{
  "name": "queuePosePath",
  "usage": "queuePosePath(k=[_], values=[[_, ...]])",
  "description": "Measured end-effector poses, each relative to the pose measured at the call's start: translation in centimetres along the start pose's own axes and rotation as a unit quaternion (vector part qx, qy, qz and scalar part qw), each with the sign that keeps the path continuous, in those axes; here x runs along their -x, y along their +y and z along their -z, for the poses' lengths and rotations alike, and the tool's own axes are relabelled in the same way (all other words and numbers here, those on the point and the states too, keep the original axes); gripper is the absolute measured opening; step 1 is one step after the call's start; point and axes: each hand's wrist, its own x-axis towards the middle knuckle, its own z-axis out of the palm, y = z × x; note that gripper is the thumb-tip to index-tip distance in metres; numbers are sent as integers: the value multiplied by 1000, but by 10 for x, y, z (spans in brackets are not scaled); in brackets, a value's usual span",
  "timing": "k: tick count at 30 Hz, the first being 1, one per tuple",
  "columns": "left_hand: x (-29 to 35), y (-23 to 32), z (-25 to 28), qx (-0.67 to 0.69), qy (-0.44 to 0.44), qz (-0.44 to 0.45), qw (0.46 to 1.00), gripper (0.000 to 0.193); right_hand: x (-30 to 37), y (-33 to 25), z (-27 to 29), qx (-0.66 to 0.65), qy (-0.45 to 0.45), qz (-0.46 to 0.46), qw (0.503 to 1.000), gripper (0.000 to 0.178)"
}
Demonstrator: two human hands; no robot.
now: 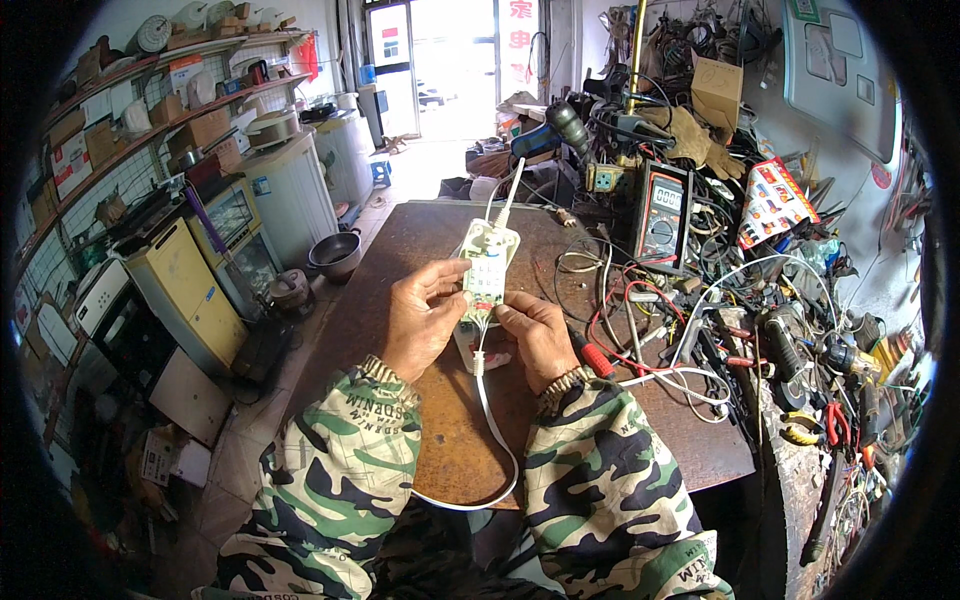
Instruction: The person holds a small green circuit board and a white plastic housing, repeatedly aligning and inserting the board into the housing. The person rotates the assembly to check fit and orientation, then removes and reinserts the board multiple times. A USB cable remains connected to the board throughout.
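Note:
Above the middle of the brown table, I hold a small circuit board (486, 268) in a pale casing, upright between both hands. My left hand (425, 312) grips its left edge with thumb and fingers. The fingers of my right hand (538, 335) pinch at its lower right corner; whether they also hold a wire there is hidden. Thin wires run from the board's lower end into a white cable (497, 432), which loops down toward me past the table's front edge. Another pale cord (512, 188) leaves the top end. Beneath my hands, a partly covered white piece shows.
A red-and-black tool handle (597, 360) lies right of my right hand. Beyond it are tangled red and white leads (640, 310) and an upright multimeter (662, 215). Pliers (838, 425) and other tools crowd the right bench. Left stand a dark pot (336, 256) and appliances.

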Motion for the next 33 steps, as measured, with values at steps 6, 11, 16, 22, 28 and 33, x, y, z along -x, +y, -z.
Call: queuePosePath(k=[6, 11, 16, 22, 28, 33], values=[[1, 7, -2, 51, 18, 22, 998, 35, -3, 6, 3, 4, -13, 15, 1000, 28], [3, 5, 4, 94, 4, 77, 993, 29, -3, 4, 0, 9, -28, 35, 999, 27], [-2, 3, 1, 120, -40, 124, 984, 23, 7, -8, 0, -1, -22, 17, 1000, 26], [1, -8, 9, 148, 18, 90, 985, 17, 4, -4, -9, 49, -9, 47, 998, 26], [-5, -13, 14, 181, 116, 94, 972, 13, -2, 2, 1, 347, 135, 166, 913, 29], [-9, -25, 16, 200, 191, 127, 952, 19, 16, -12, -12, 607, 82, 148, 777, 42]])
